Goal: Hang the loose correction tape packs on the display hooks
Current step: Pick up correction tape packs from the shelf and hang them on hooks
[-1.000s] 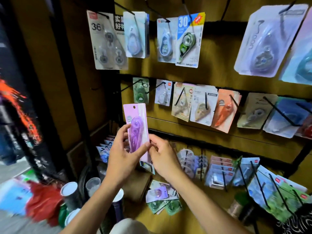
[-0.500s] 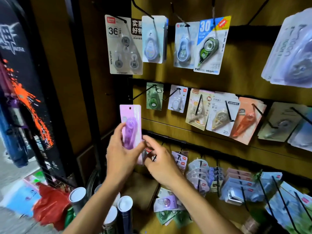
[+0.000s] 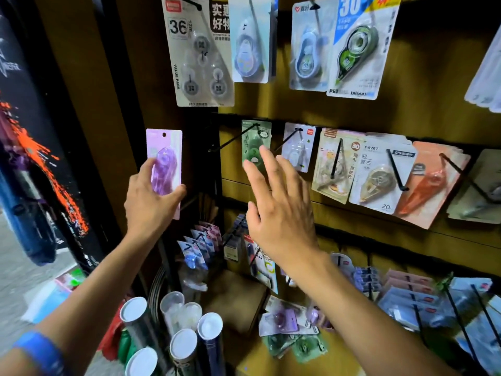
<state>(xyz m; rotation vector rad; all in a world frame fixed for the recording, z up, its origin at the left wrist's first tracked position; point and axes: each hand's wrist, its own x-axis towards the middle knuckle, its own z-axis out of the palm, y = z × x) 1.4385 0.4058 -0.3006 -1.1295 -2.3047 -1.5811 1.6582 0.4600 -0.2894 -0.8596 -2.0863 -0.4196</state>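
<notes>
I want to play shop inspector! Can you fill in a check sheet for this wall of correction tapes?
Surface: brown display wall with black hooks.
Job's things: purple correction tape pack, upright, not yet hung; loose packs lie heaped on a box below.
Clutter: white-capped tubes stand at bottom left.
Grippers: left hand grips the purple pack; right hand is open, fingers spread before the green pack on its hook.
Cables: nothing seen.
Surroundings: dark panel with orange splashes at left.
</notes>
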